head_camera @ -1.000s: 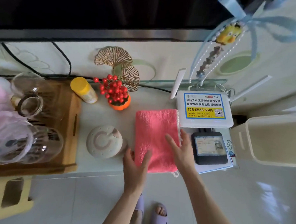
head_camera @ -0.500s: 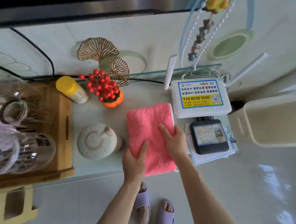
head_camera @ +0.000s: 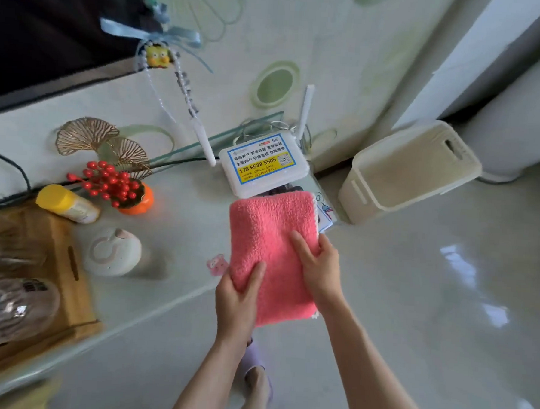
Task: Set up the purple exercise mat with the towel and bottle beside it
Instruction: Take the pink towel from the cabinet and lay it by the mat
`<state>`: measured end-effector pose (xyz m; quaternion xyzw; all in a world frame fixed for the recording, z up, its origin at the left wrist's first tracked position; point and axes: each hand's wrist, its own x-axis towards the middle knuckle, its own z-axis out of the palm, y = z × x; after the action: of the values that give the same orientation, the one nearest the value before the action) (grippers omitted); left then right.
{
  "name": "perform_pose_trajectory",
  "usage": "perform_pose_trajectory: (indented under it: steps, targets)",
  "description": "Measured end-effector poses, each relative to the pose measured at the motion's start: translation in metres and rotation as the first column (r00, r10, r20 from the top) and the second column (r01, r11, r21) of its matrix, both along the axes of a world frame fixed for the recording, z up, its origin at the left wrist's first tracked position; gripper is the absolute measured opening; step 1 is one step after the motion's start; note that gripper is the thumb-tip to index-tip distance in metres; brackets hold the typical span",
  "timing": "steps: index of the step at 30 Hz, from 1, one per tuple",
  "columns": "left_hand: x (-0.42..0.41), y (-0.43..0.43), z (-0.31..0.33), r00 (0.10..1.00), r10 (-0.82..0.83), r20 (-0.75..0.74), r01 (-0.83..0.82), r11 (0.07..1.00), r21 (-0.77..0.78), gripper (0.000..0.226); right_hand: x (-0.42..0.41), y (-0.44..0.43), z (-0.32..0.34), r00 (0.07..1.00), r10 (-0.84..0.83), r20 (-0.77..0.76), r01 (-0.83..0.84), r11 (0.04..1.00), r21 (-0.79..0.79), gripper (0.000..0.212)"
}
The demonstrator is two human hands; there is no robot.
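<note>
Towel (head_camera: 268,235), pink and fluffy (folded flat), held in both hands' (head_camera: 238,299) closed grip.

Before me, from nine toward one o'clock, runs a pale wall (head_camera: 303,24) patterned with green rings. My glossy white floor (head_camera: 444,307) spreads toward four o'clock, catching bright window glare. A cream bin (head_camera: 372,191) stands at two o'clock beside the pale desk (head_camera: 179,231).

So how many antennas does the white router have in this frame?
2. The left white antenna leans left from the white router box; the right white antenna stands at its back right corner. Others could be hidden behind.
</note>
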<state>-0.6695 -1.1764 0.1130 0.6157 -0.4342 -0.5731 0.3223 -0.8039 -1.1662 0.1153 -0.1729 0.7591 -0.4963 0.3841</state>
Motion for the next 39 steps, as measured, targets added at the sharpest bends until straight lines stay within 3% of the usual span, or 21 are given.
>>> perform_pose_trajectory:
  steps: [10, 19, 20, 24, 31, 39]
  targets:
    - [-0.095, 0.173, 0.015, 0.933, -0.359, -0.005, 0.358, 0.933, -0.038, 0.022, -0.082, 0.222, 0.018, 0.935, -0.355, 0.017, 0.355, 0.934, -0.045, 0.037]
    - [-0.144, 0.344, 0.002, 0.807, -0.589, -0.03, 0.59, 0.807, 0.009, 0.014, -0.111, 0.425, 0.007, 0.81, -0.585, 0.031, 0.586, 0.81, -0.017, 0.02]
    - [-0.159, 0.386, 0.0, 0.75, -0.661, -0.025, 0.662, 0.749, 0.033, 0.015, -0.118, 0.473, 0.002, 0.756, -0.654, 0.032, 0.655, 0.756, -0.005, 0.019]
    - [-0.168, 0.417, -0.005, 0.702, -0.711, -0.029, 0.712, 0.7, 0.054, 0.027, -0.12, 0.511, -0.003, 0.719, -0.69, 0.081, 0.691, 0.723, 0.018, 0.02]
    - [-0.222, 0.514, -0.054, 0.467, -0.884, 0.006, 0.876, 0.464, 0.132, 0.031, -0.145, 0.627, -0.052, 0.49, -0.86, 0.145, 0.866, 0.499, 0.035, 0.02]
    - [-0.248, 0.596, -0.142, 0.344, -0.938, 0.033, 0.918, 0.344, 0.198, 0.036, -0.158, 0.72, -0.15, 0.403, -0.899, 0.17, 0.901, 0.422, 0.097, 0.021]
